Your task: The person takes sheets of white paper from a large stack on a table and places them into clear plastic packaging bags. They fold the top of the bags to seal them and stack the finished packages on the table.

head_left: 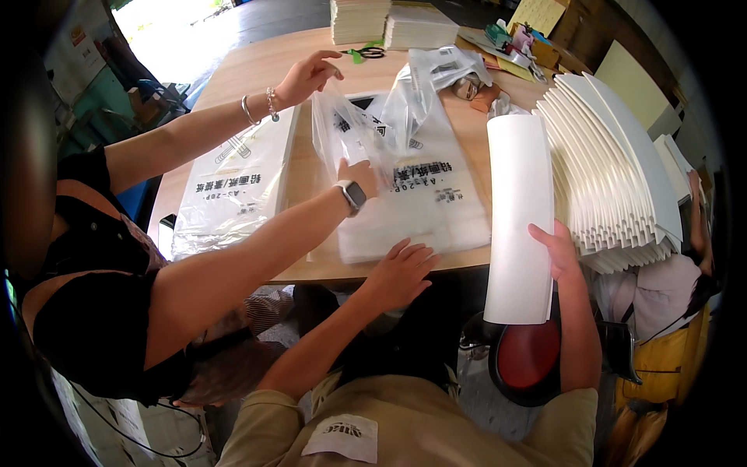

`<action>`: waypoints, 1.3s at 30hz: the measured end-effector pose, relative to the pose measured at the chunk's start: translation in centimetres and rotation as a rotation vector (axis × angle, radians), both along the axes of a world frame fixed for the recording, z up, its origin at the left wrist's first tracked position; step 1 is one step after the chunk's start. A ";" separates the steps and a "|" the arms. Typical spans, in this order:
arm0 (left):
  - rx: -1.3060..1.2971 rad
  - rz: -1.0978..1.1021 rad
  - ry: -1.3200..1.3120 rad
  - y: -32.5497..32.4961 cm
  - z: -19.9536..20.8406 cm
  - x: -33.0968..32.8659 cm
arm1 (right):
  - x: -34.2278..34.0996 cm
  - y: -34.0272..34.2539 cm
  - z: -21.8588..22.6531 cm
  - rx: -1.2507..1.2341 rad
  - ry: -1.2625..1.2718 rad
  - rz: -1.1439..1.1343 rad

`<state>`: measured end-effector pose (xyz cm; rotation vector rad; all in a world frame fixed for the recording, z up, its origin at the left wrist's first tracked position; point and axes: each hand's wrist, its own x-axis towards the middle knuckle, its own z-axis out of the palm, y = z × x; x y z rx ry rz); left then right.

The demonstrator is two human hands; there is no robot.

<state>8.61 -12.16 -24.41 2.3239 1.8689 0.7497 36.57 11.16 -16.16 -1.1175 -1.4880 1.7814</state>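
Note:
My right hand [557, 247] grips a sheaf of white paper [520, 210] by its right edge. The paper stands up, slightly curved, over the table's front edge. My left hand [402, 272] is empty, its fingers spread and bent a little at the near edge of a stack of clear printed plastic bags [436, 210]. Whether its fingertips touch the bags I cannot tell. A co-worker on the left, with a bracelet and a watch, has one hand [362, 177] at a loosened clear bag [342, 124] on top of that stack. The co-worker's other hand [310, 78] is raised beside its upper edge.
Fanned white paper sheaves [599, 163] are piled at the right. Another printed bag stack [241, 171] lies left on the wooden table [257, 62]. Scissors [372, 52] and paper stacks [420, 27] are at the back. A red-topped stool [527, 362] stands below the right edge.

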 end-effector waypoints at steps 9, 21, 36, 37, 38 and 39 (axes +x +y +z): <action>0.280 -0.077 -0.146 -3.3 2.3 -0.9 | 0.7 -2.9 1.4 0.016 0.014 -0.040; 0.709 0.701 -0.472 2.7 7.4 -10.9 | 2.1 -7.1 4.8 0.132 0.042 -0.046; 0.450 0.458 -0.318 2.2 9.2 -8.4 | 5.8 -16.4 6.0 0.325 -0.167 0.031; 0.405 0.462 -0.363 1.9 9.5 -7.8 | 5.7 -17.0 5.9 0.335 -0.176 0.034; 0.408 0.437 -0.386 1.8 9.9 -7.3 | 5.8 -17.6 5.7 0.387 -0.209 0.038; 0.387 0.421 -0.420 1.7 10.3 -6.6 | 5.7 -18.3 5.3 0.403 -0.209 0.035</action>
